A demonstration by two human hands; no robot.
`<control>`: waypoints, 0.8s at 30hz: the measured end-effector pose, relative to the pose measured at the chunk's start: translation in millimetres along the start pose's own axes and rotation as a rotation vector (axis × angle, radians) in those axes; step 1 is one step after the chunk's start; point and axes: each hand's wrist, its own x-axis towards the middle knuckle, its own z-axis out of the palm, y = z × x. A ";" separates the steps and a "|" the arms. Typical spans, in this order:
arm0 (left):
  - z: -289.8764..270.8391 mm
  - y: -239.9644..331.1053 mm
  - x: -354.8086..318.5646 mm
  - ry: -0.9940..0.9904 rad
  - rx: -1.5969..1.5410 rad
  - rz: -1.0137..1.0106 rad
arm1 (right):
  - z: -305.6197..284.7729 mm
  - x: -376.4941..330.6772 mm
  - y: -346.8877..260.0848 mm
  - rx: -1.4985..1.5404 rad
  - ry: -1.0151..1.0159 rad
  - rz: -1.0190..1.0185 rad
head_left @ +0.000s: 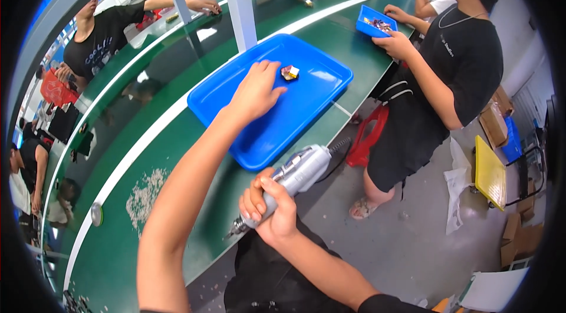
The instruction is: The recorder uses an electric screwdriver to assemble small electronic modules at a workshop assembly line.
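My left hand (257, 90) reaches over a large blue tray (268, 148) on the green bench. Its fingers are apart with nothing in them, just left of a small part in white, yellow and dark red (289, 73) that lies in the tray. Closer to me, my right hand (270, 207) is wrapped round a grey electric screwdriver (302, 170). The tool's bit points down and left, over the bench edge, and a dark coiled cord leaves its other end.
Small pale pieces (146, 195) lie scattered left of my left forearm, and a round tin-like object (96, 214) sits farther left. A grey post (237, 12) rises behind the tray. At right, a co-worker (454, 65) holds a small blue bin (367, 25) of parts.
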 end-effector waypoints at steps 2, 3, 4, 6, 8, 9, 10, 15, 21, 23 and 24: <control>22.0 -9.6 20.9 -0.016 0.109 0.002 | 0.7 -0.5 -3.0 -0.005 0.001 0.036; 31.3 -13.3 26.5 -0.066 0.097 -0.029 | -4.4 2.4 0.6 0.016 0.012 0.050; 40.3 -14.4 30.2 -0.108 0.080 -0.052 | -9.6 1.1 3.0 0.028 0.019 0.056; 48.4 -6.0 33.4 -0.026 0.048 0.024 | -8.5 -4.3 -0.7 -0.022 0.018 0.042; 47.2 1.8 34.9 -0.119 0.163 0.060 | -10.5 -8.7 -1.3 0.011 0.003 0.040; 40.1 -2.4 42.4 -0.096 0.175 0.062 | -9.1 -12.5 -2.0 0.018 -0.023 0.055; 35.3 -4.8 39.9 -0.112 0.187 0.076 | -10.7 -13.3 -1.4 0.017 -0.045 0.048; -45.7 19.9 -29.1 -0.141 -0.068 0.027 | -10.7 -7.0 -0.7 0.064 -0.016 0.049; -123.2 66.2 -181.4 -0.229 -0.081 -0.253 | -20.8 4.1 -11.2 0.058 -0.089 0.025; -127.4 80.3 -218.1 -0.271 -0.004 -0.243 | -17.5 -4.6 -16.5 0.023 -0.111 0.033; -126.2 86.0 -232.3 -0.262 0.041 -0.235 | -17.7 -10.2 -17.5 -0.018 -0.137 0.030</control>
